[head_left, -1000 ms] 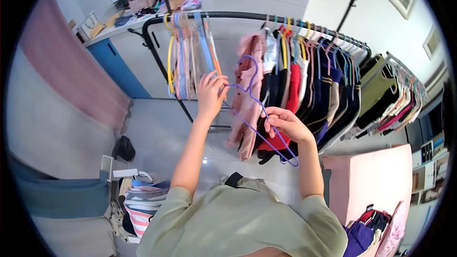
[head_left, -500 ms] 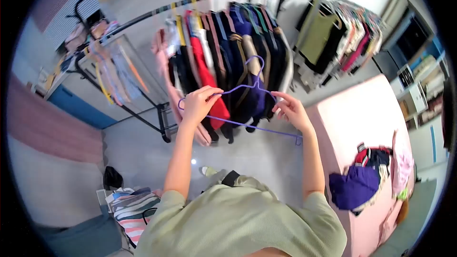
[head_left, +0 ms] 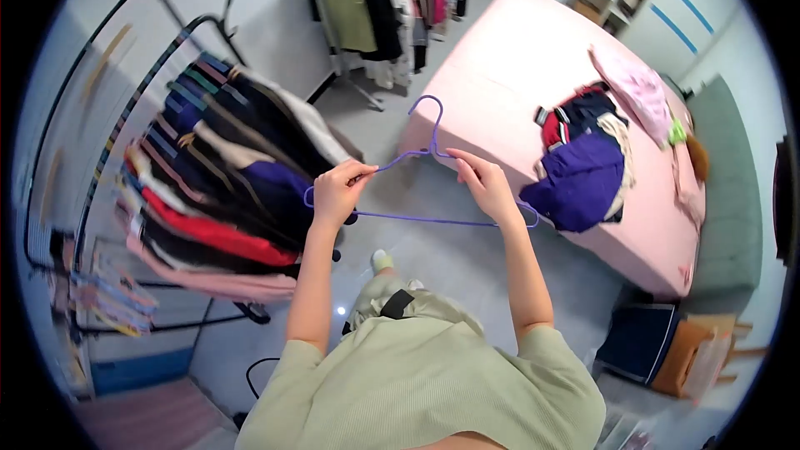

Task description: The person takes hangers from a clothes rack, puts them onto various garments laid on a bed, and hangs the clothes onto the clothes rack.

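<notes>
A purple clothes hanger (head_left: 433,218) stretches between my two hands, its hook pointing up and away from me. My left hand (head_left: 340,190) is closed around its left shoulder. With fingers and thumb, my right hand (head_left: 483,185) pinches the right shoulder close to the hook. No garment hangs on it. Beyond my right hand, a pile with a purple garment (head_left: 579,179) lies on the pink bed (head_left: 500,50). Red, dark and cream clothes show in the same pile.
A black clothes rack (head_left: 125,108) full of hung garments (head_left: 225,175) stands at left. Another rack with an olive top (head_left: 346,12) is at the back. A pink garment (head_left: 633,92) lies on the bed. Bags (head_left: 642,342) stand at the lower right.
My view has turned right, so the rack has shifted left and the bed has come nearer the middle. My right hand has gone from loose fingers to a pinch on the hanger.
</notes>
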Tool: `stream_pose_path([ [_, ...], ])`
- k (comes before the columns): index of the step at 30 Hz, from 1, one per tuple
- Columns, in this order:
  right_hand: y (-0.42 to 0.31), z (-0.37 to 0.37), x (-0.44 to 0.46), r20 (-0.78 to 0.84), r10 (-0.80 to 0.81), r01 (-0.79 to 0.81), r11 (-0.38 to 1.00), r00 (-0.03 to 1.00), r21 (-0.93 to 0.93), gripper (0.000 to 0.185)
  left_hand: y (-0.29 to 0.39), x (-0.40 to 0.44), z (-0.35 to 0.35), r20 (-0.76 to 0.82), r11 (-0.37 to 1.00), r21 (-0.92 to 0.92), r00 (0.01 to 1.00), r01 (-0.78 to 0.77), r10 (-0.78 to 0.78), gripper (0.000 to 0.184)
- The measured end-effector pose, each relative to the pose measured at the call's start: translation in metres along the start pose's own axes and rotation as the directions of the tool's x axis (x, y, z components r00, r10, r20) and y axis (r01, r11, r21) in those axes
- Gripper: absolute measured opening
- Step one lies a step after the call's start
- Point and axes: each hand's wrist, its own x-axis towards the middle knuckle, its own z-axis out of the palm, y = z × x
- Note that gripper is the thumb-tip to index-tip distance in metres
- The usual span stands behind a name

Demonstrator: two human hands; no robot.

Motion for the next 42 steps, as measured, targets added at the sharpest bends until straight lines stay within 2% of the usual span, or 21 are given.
stream_pose_path([
  [3,0.030,-0.009,-0.003,-0.140,-0.002,-0.009,0.997,0.990,-0.077,0.028,0.014,0.022,0.041,0.174,0.993,-0.109,0.983,-0.032,0.050,0.013],
  [4,0.035,-0.015,-0.002,-0.135,0.077,-0.091,0.991,0.988,-0.099,0.030,0.013,0.029,0.055,0.233,0.992,-0.114,0.969,-0.054,0.079,0.013],
  [6,0.044,-0.028,0.003,-0.122,0.234,-0.250,0.958,0.965,-0.141,0.032,0.013,0.045,0.082,0.270,0.980,-0.177,0.953,-0.092,0.139,0.013],
  [7,0.052,-0.033,0.006,-0.182,0.229,-0.249,0.964,0.956,-0.093,0.036,0.010,0.054,0.096,0.292,0.971,-0.229,0.947,-0.068,0.135,0.012],
  [13,0.109,-0.065,0.049,-0.387,0.279,-0.334,0.939,0.879,-0.081,0.029,0.007,0.121,0.172,0.355,0.952,-0.251,0.899,-0.173,0.257,0.006],
  [16,0.133,-0.080,0.076,-0.428,0.344,-0.370,0.929,0.836,0.023,0.024,0.007,0.161,0.198,0.401,0.941,-0.273,0.865,-0.199,0.300,0.007],
  [20,0.153,-0.087,0.096,-0.518,0.358,-0.373,0.924,0.777,0.080,0.021,0.001,0.200,0.229,0.523,0.938,-0.304,0.793,-0.168,0.311,0.014],
  [25,0.185,-0.094,0.099,-0.596,0.466,-0.491,0.861,0.654,0.133,0.019,0.007,0.224,0.270,0.644,0.942,-0.287,0.692,-0.175,0.325,0.016],
  [30,0.225,-0.119,0.097,-0.655,0.502,-0.580,0.806,0.565,0.116,0.019,0.012,0.233,0.325,0.690,0.920,-0.370,0.625,-0.127,0.364,0.015],
  [35,0.289,-0.169,0.098,-0.718,0.420,-0.561,0.826,0.554,0.050,0.021,0.038,0.252,0.400,0.743,0.912,-0.409,0.565,-0.043,0.360,0.017],
  [39,0.330,-0.238,0.102,-0.686,0.521,-0.674,0.736,0.507,0.061,0.020,0.071,0.268,0.482,0.786,0.915,-0.404,0.519,0.019,0.336,0.019],
  [42,0.373,-0.286,0.103,-0.642,0.575,-0.692,0.715,0.507,0.093,0.015,0.099,0.279,0.542,0.818,0.930,-0.366,0.488,0.036,0.303,0.018],
])
